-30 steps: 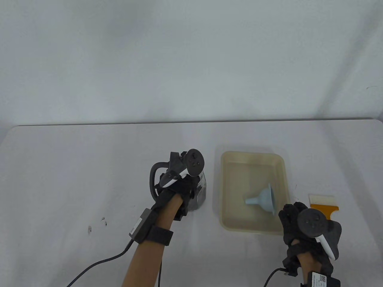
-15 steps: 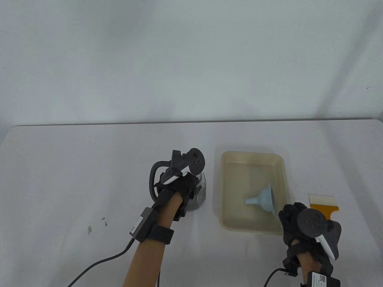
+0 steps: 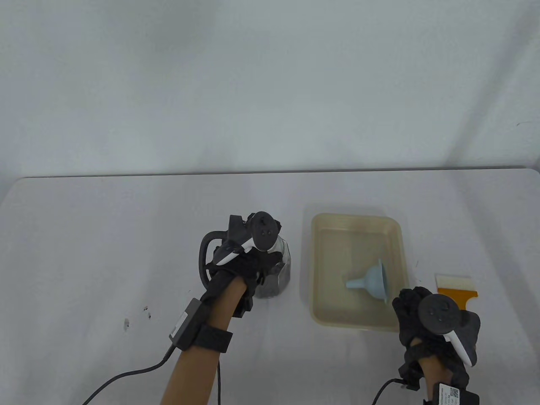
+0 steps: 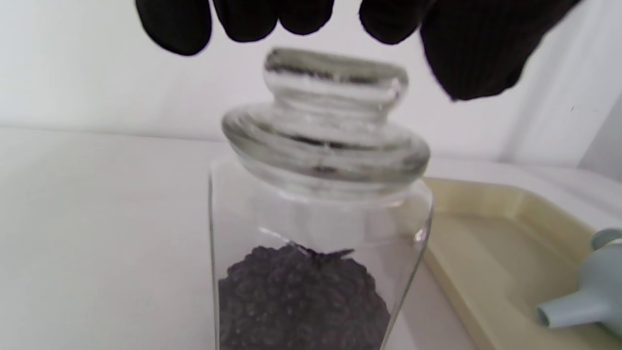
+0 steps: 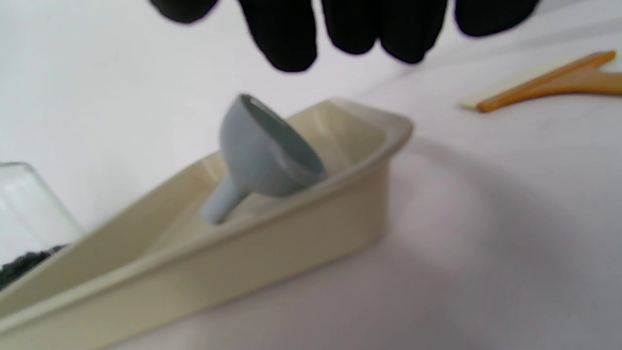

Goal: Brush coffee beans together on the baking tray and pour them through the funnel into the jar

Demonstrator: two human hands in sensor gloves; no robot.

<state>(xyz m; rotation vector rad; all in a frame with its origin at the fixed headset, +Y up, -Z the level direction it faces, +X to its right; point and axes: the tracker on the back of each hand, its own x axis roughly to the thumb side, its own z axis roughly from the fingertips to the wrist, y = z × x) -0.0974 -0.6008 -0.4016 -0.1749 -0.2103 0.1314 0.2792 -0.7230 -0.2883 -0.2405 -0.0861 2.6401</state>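
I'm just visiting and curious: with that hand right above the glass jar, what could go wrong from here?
The left hand hovers close over the jar's glass lid; a careless bump might tip the jar and spill its beans. The funnel lies on its side in the tray, so it could roll if the tray is nudged.

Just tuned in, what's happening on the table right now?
The left hand hovers just above the lidded glass jar, which holds coffee beans, fingers not gripping the lid. The right hand waits open at the near right corner of the baking tray. The funnel lies on its side in it; the brush lies beside it.
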